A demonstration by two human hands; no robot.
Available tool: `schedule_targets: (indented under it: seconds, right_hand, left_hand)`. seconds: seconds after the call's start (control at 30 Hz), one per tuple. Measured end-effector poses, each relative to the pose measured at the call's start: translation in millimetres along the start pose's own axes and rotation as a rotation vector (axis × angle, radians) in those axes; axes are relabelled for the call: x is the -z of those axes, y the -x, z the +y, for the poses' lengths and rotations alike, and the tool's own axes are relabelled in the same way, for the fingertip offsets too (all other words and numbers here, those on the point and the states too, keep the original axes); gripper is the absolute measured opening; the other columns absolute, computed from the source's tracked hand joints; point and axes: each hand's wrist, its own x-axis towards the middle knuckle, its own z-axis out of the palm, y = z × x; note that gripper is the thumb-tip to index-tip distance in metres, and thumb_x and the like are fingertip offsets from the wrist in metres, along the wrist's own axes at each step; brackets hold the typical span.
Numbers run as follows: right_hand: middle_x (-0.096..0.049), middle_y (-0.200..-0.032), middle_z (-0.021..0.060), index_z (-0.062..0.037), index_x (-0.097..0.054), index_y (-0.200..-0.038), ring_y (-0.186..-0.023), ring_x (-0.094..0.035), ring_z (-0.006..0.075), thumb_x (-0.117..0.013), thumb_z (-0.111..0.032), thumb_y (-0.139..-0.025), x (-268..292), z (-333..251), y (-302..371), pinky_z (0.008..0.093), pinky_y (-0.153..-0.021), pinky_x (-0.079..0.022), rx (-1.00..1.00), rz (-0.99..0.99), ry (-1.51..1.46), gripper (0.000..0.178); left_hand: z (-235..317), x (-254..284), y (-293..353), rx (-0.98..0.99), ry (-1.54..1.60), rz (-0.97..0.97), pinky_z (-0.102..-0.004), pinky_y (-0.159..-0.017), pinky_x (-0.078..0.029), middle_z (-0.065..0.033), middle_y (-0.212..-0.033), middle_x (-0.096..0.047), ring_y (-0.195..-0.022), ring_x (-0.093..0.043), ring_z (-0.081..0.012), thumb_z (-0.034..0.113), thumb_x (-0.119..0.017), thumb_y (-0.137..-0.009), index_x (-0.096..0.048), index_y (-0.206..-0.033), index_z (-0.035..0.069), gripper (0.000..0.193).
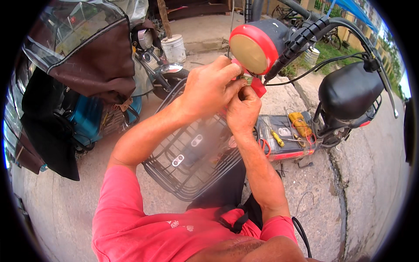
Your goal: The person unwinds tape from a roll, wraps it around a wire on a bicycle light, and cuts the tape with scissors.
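Both my hands meet just under the round headlight (252, 49) of an electric scooter, which has a red rim and a cream lens. My left hand (210, 85) is closed, its fingertips pinching close to a red plastic part (258, 87). Just below it, my right hand (243, 110) is closed too, thumb and forefinger pressed together. A small pale-green piece (248, 80) shows between the fingertips; its kind is too small to tell. Most of what the fingers grip is hidden behind them. Under my forearms sits the scooter's black wire basket (183, 185).
On the scooter's footboard (281, 150) lie a yellow screwdriver (277, 138), a yellow multimeter (300, 124) and red-handled pliers (264, 146). The black seat (349, 91) is at the right. A covered three-wheeler (87, 65) stands left, with a white bucket (173, 48) behind it.
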Motion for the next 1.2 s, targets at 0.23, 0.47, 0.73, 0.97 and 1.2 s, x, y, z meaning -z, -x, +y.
schedule_targets:
  seconds: [0.23,0.47,0.73,0.97,1.2]
  right_hand:
    - [-0.068,-0.079,0.0017,0.0048,-0.069,-0.090,-0.071,-0.058,0.0056,-0.067,-0.010,-0.097,1.5,-2.6,-2.5,0.0251,-0.062,-0.048,0.051,-0.021,0.041,0.017]
    - [-0.069,-0.079,0.0039,0.0037,-0.072,-0.096,-0.068,-0.062,0.0093,-0.070,-0.012,-0.094,10.9,-3.5,-8.8,0.0256,-0.064,-0.052,-0.114,-0.057,-0.042,0.016]
    - [-0.064,-0.074,0.0007,0.0005,-0.072,-0.096,-0.064,-0.058,0.0094,-0.069,-0.013,-0.092,23.0,-17.1,-17.8,0.0252,-0.062,-0.048,-0.286,-0.135,-0.197,0.014]
    - [-0.051,-0.072,-0.0023,-0.0007,-0.068,-0.098,-0.064,-0.048,0.0108,-0.065,-0.016,-0.094,35.9,-29.2,-34.2,0.0267,-0.063,-0.044,-0.480,-0.297,-0.412,0.017]
    - [-0.046,-0.073,-0.0038,-0.0022,-0.065,-0.094,-0.065,-0.046,0.0111,-0.065,-0.019,-0.094,44.1,-26.1,-38.1,0.0279,-0.063,-0.042,-0.576,-0.419,-0.474,0.017]
  left_hand:
    - [-11.4,-3.9,-4.1,-0.026,0.047,0.120,-0.0360,-0.060,-0.051,-0.0093,-0.091,-0.061,-0.071,-0.065,-0.0262,0.013,-0.078,-0.081,-0.070,-0.090,0.005,0.015]
    - [-31.6,-0.4,-6.6,0.321,0.404,-0.024,-0.0306,-0.070,-0.051,-0.0049,-0.090,-0.064,-0.078,-0.063,-0.0139,0.015,-0.072,-0.087,-0.068,-0.096,-0.001,0.018]
    - [-55.4,4.0,-5.0,0.335,0.795,-0.414,-0.0348,-0.094,-0.049,-0.0109,-0.123,-0.063,-0.112,-0.059,-0.0185,0.020,-0.062,-0.090,-0.061,-0.130,-0.002,0.045]
    - [-58.1,-8.4,-8.5,0.348,1.041,-0.493,-0.0340,-0.096,-0.047,-0.0081,-0.119,-0.064,-0.111,-0.059,-0.0171,0.020,-0.062,-0.090,-0.061,-0.130,-0.001,0.045]
    - [-63.1,-11.0,-1.7,0.390,1.227,-0.527,-0.0321,-0.092,-0.048,-0.0032,-0.109,-0.066,-0.104,-0.060,-0.0137,0.020,-0.072,-0.086,-0.065,-0.108,0.004,0.029]
